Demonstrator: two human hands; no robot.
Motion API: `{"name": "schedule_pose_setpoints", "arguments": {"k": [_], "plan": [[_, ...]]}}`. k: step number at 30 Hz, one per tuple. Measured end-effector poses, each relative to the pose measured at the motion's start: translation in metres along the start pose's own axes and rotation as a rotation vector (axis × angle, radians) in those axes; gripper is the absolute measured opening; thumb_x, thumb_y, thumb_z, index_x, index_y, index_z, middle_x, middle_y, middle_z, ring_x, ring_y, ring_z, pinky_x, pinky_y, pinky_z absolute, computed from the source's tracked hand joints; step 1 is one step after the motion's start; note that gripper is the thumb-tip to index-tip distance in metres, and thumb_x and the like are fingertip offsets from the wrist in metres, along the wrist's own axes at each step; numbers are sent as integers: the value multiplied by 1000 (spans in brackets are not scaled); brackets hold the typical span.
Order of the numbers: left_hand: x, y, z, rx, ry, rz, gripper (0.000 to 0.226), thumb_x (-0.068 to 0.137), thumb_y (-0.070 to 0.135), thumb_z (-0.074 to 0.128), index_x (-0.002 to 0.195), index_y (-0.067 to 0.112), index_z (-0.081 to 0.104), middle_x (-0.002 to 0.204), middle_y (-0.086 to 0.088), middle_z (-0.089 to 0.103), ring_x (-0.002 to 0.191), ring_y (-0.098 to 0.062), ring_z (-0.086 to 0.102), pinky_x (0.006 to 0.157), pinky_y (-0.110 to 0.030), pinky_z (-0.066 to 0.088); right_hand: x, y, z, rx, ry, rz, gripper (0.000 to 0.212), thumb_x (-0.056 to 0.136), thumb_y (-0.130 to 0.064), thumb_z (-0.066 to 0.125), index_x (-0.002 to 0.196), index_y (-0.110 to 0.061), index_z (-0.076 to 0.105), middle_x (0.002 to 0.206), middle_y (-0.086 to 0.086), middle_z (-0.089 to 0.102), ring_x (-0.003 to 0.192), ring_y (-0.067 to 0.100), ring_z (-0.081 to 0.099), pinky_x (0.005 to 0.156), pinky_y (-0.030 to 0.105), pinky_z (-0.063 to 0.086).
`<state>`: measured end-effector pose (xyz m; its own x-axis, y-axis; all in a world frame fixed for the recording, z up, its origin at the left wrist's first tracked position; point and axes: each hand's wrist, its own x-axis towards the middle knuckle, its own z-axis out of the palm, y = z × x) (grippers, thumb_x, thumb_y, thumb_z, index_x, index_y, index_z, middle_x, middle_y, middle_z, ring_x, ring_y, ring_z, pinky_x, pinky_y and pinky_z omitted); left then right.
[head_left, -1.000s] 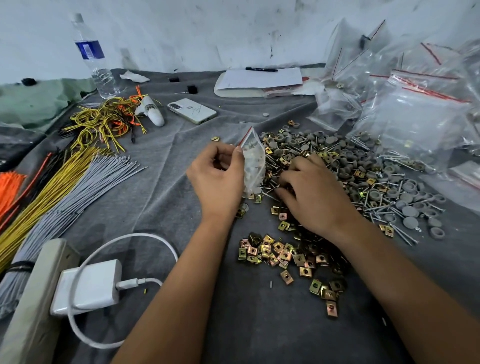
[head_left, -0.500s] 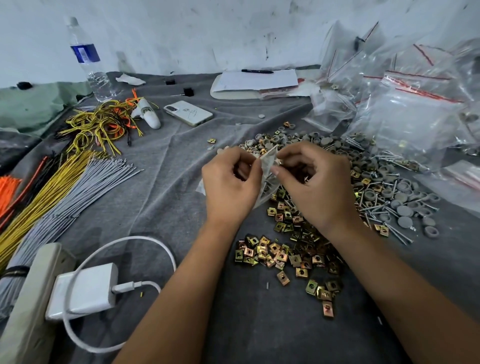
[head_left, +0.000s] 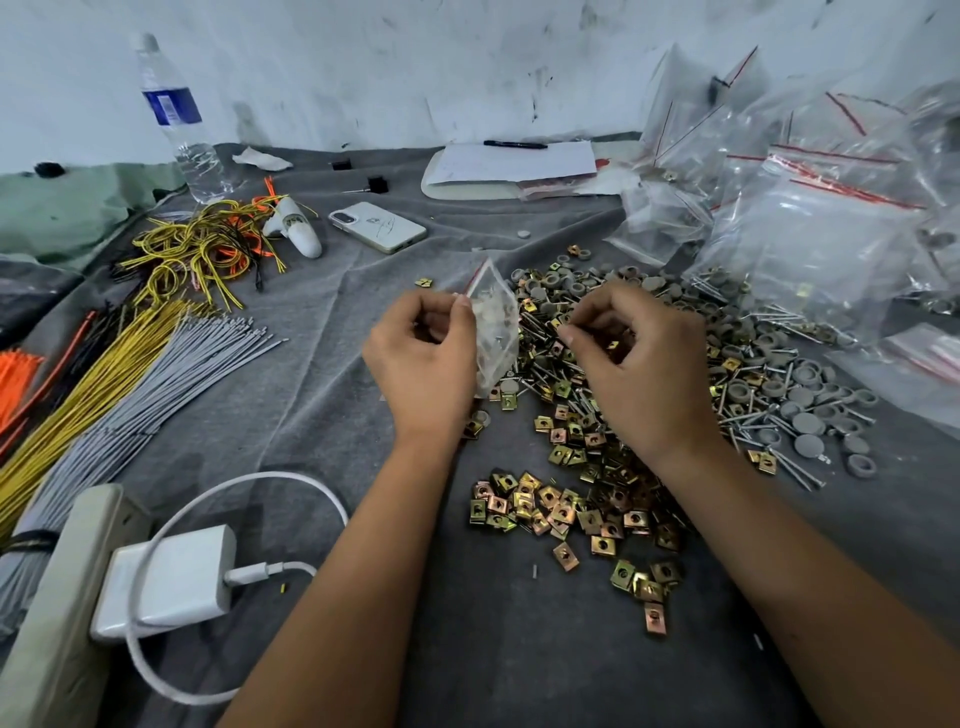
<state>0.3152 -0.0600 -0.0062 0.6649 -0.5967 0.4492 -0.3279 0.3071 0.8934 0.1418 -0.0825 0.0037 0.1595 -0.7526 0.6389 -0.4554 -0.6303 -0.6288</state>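
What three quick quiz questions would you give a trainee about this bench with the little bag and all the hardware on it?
1. True or false: the left hand holds the small clear bag.
2. What lies on the paper pad by the wall? A a pen; B scissors; C a ruler.
3. Which lie nearer the person, the gold clips or the grey caps?
Key: 1 true; 2 A; 3 the gold clips.
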Motion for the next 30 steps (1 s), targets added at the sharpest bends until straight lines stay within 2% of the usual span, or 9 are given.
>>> {"name": "schedule_pose_setpoints", "arguments": {"k": [2,4,6,12,17,20,23,26,30], "plan": [[1,0,0,-19,44,-43,17,90,6,71,74,13,70,65,3,61,61,-9,53,58,-21,44,-2,2,3,-156,-161,-33,13,87,-24,81,96,-17,74,95,-5,72,92,9,64,84,26,51],[2,1,0,-27,62,-69,19,90,5,71,72,14,68,66,0,61,62,-12,53,58,-24,45,-4,4,10,-370,-324,-31,27,87,-39,78,107,-20,74,108,-1,65,110,17,54,90,29,42],[2,2,0,-31,59,-79,20,90,5,71,72,14,68,66,-1,61,62,-12,53,58,-23,45,-5,3,17,-496,-415,-14,39,89,-49,73,115,-21,71,117,2,57,119,22,46,96,34,46],[0,2,1,-13,46,-76,17,89,6,72,74,13,69,66,1,62,62,-11,54,58,-23,45,-7,-1,20,-573,-427,-150,28,93,-43,67,102,-17,75,109,1,55,113,23,43,90,37,47],[-1,2,1,8,20,-61,20,90,8,72,72,17,68,65,3,63,61,-13,56,56,-24,47,-2,4,6,-333,-265,38,13,92,-28,74,99,-18,78,96,-1,61,102,19,54,82,27,39],[-2,2,2,21,-3,-43,17,89,8,72,74,14,70,64,6,62,59,-8,55,56,-19,44,2,7,2,-267,-188,97,9,92,-22,72,92,-14,74,95,1,63,95,20,59,81,31,47],[-2,2,2,19,-4,-42,15,89,7,72,75,11,71,64,5,62,59,-6,54,56,-18,44,0,5,3,-391,-350,25,24,90,-37,75,108,-20,74,109,1,62,113,22,50,92,33,42],[-1,1,2,25,-2,-46,15,89,8,72,75,10,71,63,6,62,59,-8,53,58,-22,45,-3,0,10,-584,-524,-73,44,90,-54,69,121,-24,68,121,2,55,120,24,39,99,42,44],[-2,1,2,29,-8,-35,16,89,8,72,74,13,70,63,7,62,59,-7,54,57,-22,45,-4,-5,17,-641,-533,-161,29,95,-45,65,110,-20,69,120,2,50,120,27,35,102,45,39]]}}
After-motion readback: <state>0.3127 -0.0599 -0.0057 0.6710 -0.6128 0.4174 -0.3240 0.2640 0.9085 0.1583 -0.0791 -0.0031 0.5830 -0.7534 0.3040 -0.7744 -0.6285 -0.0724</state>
